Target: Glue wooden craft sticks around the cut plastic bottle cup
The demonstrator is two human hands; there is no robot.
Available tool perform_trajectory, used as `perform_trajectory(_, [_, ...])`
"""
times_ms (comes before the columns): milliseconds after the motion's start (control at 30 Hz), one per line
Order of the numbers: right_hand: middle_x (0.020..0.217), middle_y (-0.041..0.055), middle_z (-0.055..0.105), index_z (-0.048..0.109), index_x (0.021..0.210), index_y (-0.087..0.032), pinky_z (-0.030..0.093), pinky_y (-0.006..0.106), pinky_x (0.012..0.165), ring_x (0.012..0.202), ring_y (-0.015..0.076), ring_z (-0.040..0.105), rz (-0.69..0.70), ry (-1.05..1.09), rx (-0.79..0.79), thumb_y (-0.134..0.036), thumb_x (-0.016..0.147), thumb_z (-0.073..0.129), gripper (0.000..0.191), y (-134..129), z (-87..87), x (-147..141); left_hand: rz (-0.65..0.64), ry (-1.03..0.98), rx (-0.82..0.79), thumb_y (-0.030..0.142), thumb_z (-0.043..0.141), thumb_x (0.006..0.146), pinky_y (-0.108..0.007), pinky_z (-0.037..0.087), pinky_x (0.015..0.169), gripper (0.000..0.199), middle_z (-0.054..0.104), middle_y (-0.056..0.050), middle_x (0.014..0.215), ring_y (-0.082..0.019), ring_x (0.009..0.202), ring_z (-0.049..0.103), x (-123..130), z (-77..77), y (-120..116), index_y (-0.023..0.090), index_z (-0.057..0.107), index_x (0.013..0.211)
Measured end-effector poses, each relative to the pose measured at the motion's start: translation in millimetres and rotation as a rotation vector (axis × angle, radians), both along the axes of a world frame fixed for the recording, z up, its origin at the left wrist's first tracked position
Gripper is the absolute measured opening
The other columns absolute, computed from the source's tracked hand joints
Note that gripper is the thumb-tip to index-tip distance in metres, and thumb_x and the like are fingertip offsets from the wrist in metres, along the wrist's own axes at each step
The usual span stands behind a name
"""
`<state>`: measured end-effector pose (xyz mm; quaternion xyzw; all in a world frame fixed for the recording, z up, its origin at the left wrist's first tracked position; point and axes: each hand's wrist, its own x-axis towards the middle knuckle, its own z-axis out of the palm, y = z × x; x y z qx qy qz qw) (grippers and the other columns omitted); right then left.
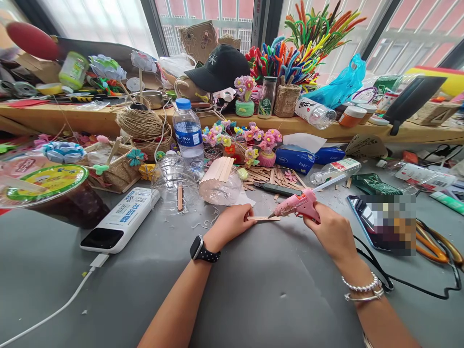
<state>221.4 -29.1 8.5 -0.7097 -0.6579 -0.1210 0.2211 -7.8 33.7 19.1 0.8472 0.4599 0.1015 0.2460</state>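
Observation:
Low over the grey table, my left hand pinches one end of a wooden craft stick. My right hand is wrapped round the handle of a pink hot glue gun, a pale glue stick jutting from its back. The gun's nozzle points left and meets, or nearly meets, the stick. Just beyond my left hand lies a cut clear plastic bottle piece with several craft sticks fixed side by side on top. Left of it is another clear ribbed bottle piece with one stick on it.
Loose craft sticks and a grey-green utility knife lie behind the gun. A power bank and a lidded drink cup stand left. To the right are a phone, orange-handled scissors and a black cord.

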Motion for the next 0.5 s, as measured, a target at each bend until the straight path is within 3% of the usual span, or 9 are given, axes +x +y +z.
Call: perform_trajectory(500, [0.055, 0.0018, 0.053, 0.053, 0.073, -0.018, 0.025, 0.024, 0.046, 0.049, 0.0150, 0.048, -0.009, -0.041, 0.008, -0.040, 0.078, 0.042, 0.025, -0.9, 0.1, 5.8, -0.001, -0.016, -0.011, 0.029, 0.049, 0.076, -0.022, 0.034, 0.054, 0.012, 0.060, -0.001, 0.070, -0.014, 0.064, 0.054, -0.4, -1.1, 0.5, 0.018, 0.053, 0.075])
